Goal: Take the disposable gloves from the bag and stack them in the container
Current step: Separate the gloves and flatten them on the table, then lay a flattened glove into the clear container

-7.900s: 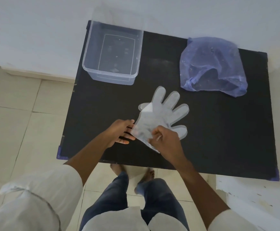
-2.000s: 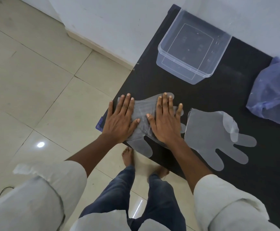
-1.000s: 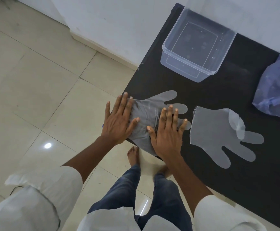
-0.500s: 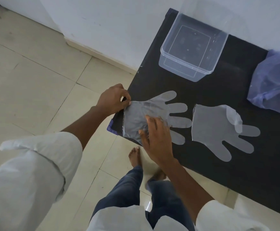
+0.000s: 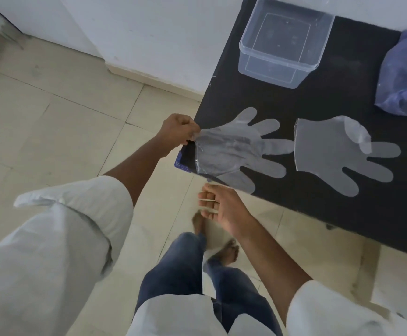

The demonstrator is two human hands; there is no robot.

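Two clear disposable gloves lie flat on the black table (image 5: 318,214). The near glove (image 5: 231,151) sits at the table's front left corner, and my left hand (image 5: 178,132) pinches its cuff edge. My right hand (image 5: 221,207) hovers off the table's front edge, fingers apart, holding nothing. The second glove (image 5: 333,151) lies to the right, one finger folded over. A clear plastic container (image 5: 287,37) stands empty at the back of the table. The bluish plastic bag (image 5: 406,76) lies at the right edge of view.
The table's left corner carries a blue tape patch (image 5: 180,163). Tiled floor (image 5: 64,122) lies to the left and below, with a white wall (image 5: 149,32) behind. My legs and bare feet stand in front of the table.
My right hand has lifted off the near glove and pulled back past the table edge. My left hand keeps pinching the cuff. The view has shifted left.
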